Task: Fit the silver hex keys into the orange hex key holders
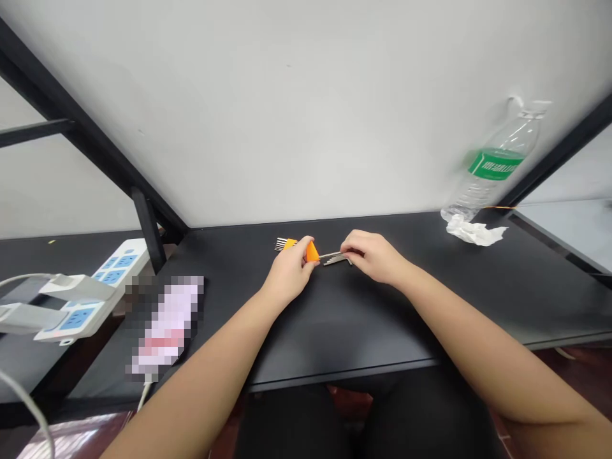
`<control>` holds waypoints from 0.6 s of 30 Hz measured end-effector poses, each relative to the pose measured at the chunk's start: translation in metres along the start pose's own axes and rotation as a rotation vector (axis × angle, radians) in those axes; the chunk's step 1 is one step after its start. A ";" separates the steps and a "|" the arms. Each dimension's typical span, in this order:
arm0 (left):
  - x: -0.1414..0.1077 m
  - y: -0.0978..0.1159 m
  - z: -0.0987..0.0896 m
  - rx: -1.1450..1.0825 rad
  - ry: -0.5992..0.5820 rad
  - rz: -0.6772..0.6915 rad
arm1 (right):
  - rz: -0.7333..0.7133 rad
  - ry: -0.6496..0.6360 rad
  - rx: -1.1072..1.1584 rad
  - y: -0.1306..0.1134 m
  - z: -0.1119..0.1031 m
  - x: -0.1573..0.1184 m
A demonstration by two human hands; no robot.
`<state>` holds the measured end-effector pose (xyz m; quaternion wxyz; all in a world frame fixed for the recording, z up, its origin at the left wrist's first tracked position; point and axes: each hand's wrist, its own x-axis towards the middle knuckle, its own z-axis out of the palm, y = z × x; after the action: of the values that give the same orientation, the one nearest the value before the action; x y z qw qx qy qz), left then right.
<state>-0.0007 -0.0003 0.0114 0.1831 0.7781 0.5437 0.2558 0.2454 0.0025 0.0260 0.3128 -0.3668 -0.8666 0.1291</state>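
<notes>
Head view: the orange holder [312,251], at the centre of the frame above the table [335,325], appears light, stiff and hard to break; its broad sides offer the sound grip. The thin metal rod [329,255] is likely rigid and slippery, best taken near an end. Left hand [285,273]: fingers closed around the holder. Right hand [375,256]: fingers pinching the rod's right end. Finish: holder bright, plain; silvery rod tips [281,244] project at its left; loose rods [331,261] lie beside the right fingers.
</notes>
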 end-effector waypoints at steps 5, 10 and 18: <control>-0.001 0.001 0.002 -0.048 0.006 0.011 | -0.021 -0.021 -0.029 -0.001 -0.002 0.000; -0.002 0.002 0.003 -0.098 -0.010 0.024 | -0.001 -0.087 -0.062 -0.002 -0.007 -0.002; -0.003 0.005 -0.002 -0.141 -0.030 0.037 | -0.030 -0.085 -0.040 -0.001 -0.010 -0.002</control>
<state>0.0015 -0.0052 0.0151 0.2410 0.7769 0.5071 0.2851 0.2524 0.0009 0.0333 0.2702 -0.3540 -0.8870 0.1225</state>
